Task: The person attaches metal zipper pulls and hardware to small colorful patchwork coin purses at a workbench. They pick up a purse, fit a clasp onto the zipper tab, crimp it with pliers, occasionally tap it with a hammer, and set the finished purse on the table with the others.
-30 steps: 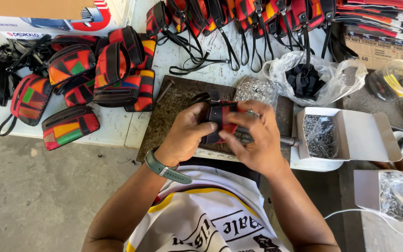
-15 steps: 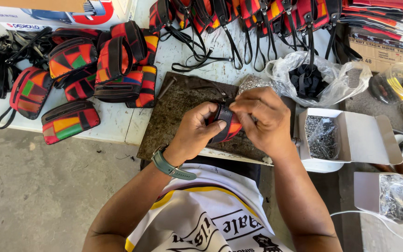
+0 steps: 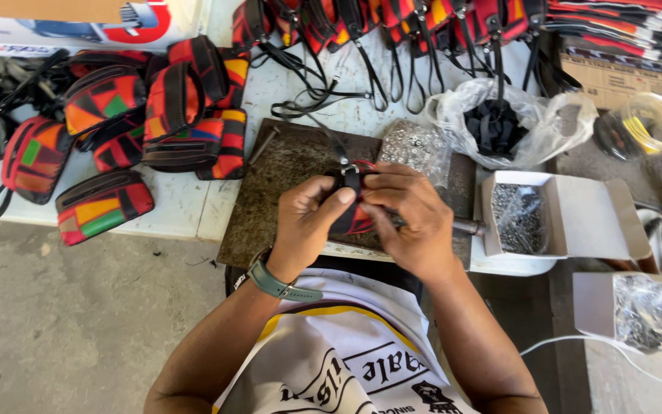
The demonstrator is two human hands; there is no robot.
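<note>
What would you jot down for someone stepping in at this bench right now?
Left hand: grips the small red-and-black pouch, thumb across its black strap.
Right hand: pinches the same pouch from the other side.
Both are over the dark work board.
Done: a pile of patchwork pouches lies to the left.
Left: more strapped pouches wait at the back; open box of small metal parts on the right.

A white cardboard box (image 3: 568, 218) lies open on the surface at the right, its flap folded out, with small silvery metal parts inside. Just behind it sits a clear plastic bag (image 3: 515, 123) holding dark pieces, and beside that a smaller clear bag of shiny metal bits (image 3: 417, 147). At the lower right a second white box (image 3: 637, 310) carries a crinkled clear bag. Along the far left edge stands a long carton (image 3: 70, 23), white with red and blue print and a brown top. A brown cardboard box (image 3: 622, 80) lies at the far right.
</note>
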